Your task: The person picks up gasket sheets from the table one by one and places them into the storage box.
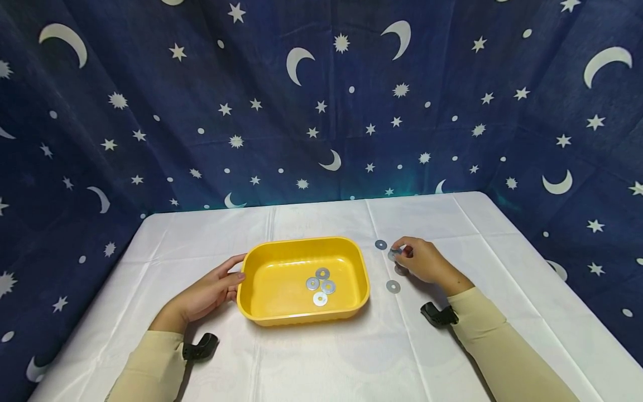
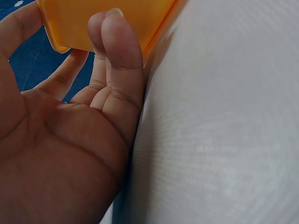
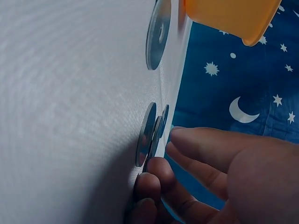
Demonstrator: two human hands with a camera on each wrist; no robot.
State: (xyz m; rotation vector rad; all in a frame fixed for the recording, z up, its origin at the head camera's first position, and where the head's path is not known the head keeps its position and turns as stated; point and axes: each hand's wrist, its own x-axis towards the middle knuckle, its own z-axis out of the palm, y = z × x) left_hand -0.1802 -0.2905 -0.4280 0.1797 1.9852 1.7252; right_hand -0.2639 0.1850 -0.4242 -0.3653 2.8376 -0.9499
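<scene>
A yellow plastic tray sits on the white tablecloth, with several flat metal washers lying in its right half. My left hand holds the tray's left end, thumb at the rim and the other fingers bent against the outer wall. To the right of the tray, my right hand has its thumb and fingertips around a washer low at the cloth. Another washer lies partly under that hand. In the right wrist view, washers overlap close by the fingertips.
One loose washer lies beyond the right fingertips, and another lies nearer me. A dark blue curtain with moons and stars hangs behind the table. Each wrist carries a black band.
</scene>
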